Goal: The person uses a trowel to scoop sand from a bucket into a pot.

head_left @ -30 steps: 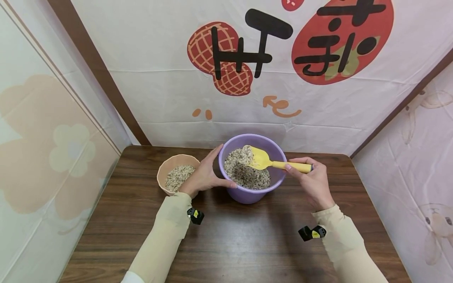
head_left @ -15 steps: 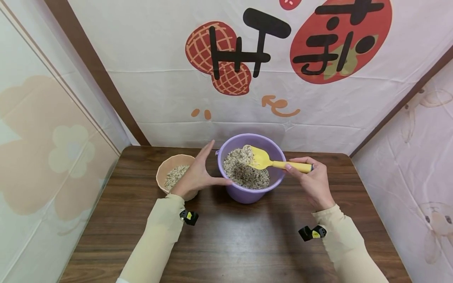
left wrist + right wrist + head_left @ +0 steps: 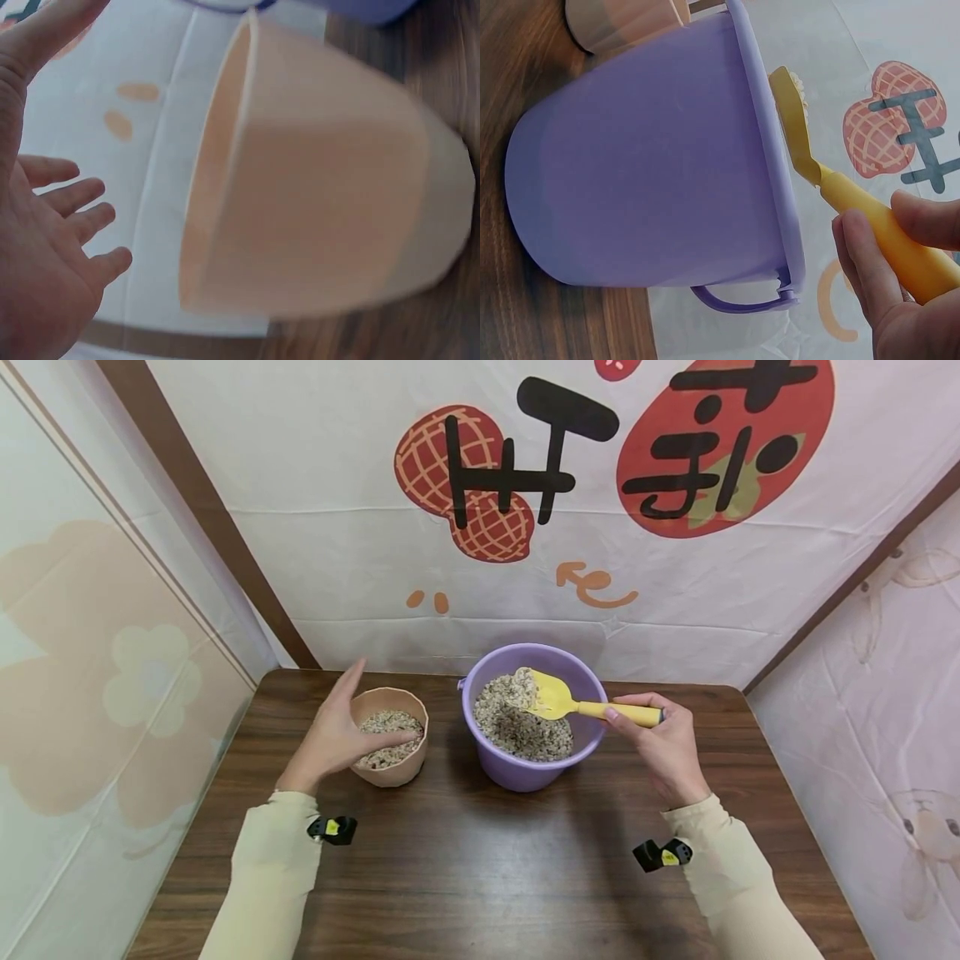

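Observation:
My right hand grips the handle of a yellow toy shovel. The shovel's blade, heaped with pale grit, is over the purple bucket, which holds a lot of the same speckled grit. My left hand is at the left side of a peach-coloured pot, fingers spread and thumb reaching across its opening. In the left wrist view the hand is above the rim of the pot, apart from it and holding nothing. Some grit lies inside the pot.
Both containers stand on a dark wooden table, near its back edge. A printed white cloth hangs right behind them, with more cloth at both sides. The bucket's handle hangs down at its side.
My left hand has let go of the purple bucket's rim and moved left, past the pot to its far side. The pot has shifted slightly right. The right hand and shovel stay still.

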The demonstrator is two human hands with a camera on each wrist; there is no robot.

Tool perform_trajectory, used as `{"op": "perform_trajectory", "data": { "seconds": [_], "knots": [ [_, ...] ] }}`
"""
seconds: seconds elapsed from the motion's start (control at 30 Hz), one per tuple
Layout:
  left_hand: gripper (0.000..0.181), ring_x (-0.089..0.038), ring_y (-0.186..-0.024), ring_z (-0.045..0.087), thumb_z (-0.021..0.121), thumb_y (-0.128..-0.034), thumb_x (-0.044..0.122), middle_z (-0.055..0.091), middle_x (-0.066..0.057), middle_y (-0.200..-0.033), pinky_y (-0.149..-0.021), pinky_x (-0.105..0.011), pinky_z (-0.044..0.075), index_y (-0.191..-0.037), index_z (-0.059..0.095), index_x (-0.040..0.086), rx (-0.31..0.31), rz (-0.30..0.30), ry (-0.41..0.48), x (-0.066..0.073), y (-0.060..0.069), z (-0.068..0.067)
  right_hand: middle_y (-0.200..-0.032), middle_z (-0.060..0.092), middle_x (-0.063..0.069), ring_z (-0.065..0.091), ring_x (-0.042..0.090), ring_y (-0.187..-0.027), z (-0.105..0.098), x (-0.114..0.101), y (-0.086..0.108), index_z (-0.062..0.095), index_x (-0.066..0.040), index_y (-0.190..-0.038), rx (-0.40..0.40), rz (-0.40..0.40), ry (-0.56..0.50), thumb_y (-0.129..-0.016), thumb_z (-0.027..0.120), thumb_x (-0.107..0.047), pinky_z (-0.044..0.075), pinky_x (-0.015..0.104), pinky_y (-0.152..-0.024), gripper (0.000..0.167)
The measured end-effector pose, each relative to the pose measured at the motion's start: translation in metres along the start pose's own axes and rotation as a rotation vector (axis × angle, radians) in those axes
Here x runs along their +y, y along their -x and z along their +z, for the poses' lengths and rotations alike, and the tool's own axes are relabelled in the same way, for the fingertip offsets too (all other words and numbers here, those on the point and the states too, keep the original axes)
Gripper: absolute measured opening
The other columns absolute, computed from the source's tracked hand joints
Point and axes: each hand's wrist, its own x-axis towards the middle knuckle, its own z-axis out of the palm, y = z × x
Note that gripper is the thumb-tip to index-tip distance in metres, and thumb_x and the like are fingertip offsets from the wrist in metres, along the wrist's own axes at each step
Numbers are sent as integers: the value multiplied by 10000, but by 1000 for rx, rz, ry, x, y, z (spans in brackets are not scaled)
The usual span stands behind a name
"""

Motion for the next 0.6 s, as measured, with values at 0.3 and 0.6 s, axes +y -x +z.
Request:
{"op": "perform_trajectory", "data": {
  "seconds": [0.3,0.6],
  "knots": [
    [1321,-434,-1503,178,928,-681,513,123,-137,-1684,-1106,-699,276,-1652,82,214,-11,-65,-12,-33,20,-10,-923,727,77,720,140,-793,1,-2,0,602,219,-1153,-4,3,5,-858,784,44,599,266,-745,389],
    [1350,-450,-1481,229,954,-653,477,167,-180,-1667,-1116,-673,289,-1642,115,101,-21,-71,0,-55,27,2,-965,719,124,736,167,-809,4,-3,1,647,150,-1114,-19,12,2,-853,805,10,602,319,-794,336]
  ]
}}
